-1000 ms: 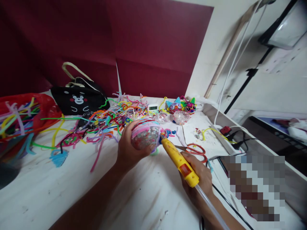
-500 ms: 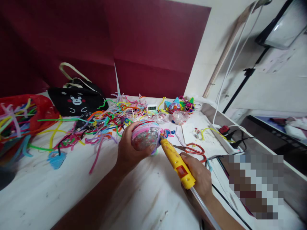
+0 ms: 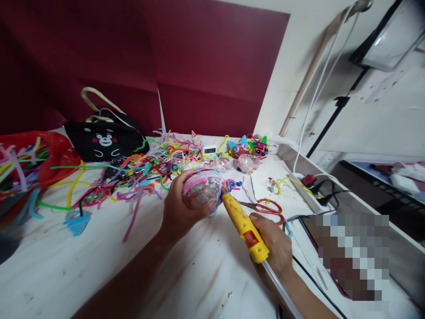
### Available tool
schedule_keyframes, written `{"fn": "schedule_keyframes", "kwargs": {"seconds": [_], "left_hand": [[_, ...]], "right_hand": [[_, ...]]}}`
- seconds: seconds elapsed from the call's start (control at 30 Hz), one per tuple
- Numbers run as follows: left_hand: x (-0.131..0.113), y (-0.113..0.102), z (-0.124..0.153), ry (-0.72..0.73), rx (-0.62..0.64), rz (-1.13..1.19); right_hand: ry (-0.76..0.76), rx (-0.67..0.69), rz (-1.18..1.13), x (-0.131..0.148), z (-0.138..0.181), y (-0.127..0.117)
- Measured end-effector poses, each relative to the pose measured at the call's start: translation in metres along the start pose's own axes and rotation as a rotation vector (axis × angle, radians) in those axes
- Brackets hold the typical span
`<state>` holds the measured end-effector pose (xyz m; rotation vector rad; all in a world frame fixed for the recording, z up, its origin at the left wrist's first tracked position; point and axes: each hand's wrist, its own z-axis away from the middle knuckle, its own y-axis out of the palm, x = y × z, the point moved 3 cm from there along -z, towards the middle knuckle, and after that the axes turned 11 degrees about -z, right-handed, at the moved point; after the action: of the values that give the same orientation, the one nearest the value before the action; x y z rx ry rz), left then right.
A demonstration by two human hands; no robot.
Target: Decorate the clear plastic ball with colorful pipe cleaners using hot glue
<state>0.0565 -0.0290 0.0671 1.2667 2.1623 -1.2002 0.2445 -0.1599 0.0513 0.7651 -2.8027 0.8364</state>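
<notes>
Head view: over the desk [image 3: 186, 274], the left hand [image 3: 177, 206] curls its fingers around a strip-wrapped ball [image 3: 202, 195], while the right hand [image 3: 275, 243] grips a yellow glue gun [image 3: 241, 217], tip at the ball's edge.

plastic glue gun [image 3: 244, 227], fuzzy pipe cleaners [image 3: 175, 153], glossy red plastic bag [image 3: 63, 149]

Looking over, I see 2 bare hands and 2 bare forearms. Toward 7 o'clock the left forearm [image 3: 133, 270] widens below a narrower wrist and left hand [image 3: 179, 199]; toward 5 o'clock, the right forearm [image 3: 307, 290] meets the right hand [image 3: 277, 243]. Nail details are too small to tell.
</notes>
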Motion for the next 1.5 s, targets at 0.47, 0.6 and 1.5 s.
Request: {"fn": "schedule_keyframes", "kwargs": {"seconds": [0.47, 0.6, 1.5], "left_hand": [[0.0029, -0.0011, -0.0028, -0.055, -0.002, 0.045], [0.0022, -0.0007, -0.0023, -0.044, 0.008, 0.039], [0.0001, -0.0002, 0.0, -0.051, 0.019, 0.026]], "right_hand": [[-0.084, -0.108, -0.096, -0.0068, 0.0034, 0.0019], [-0.09, -0.109, -0.079, -0.0093, 0.0042, 0.0032], [0.029, -0.031, -0.034, -0.0071, 0.0053, 0.0025]]}}
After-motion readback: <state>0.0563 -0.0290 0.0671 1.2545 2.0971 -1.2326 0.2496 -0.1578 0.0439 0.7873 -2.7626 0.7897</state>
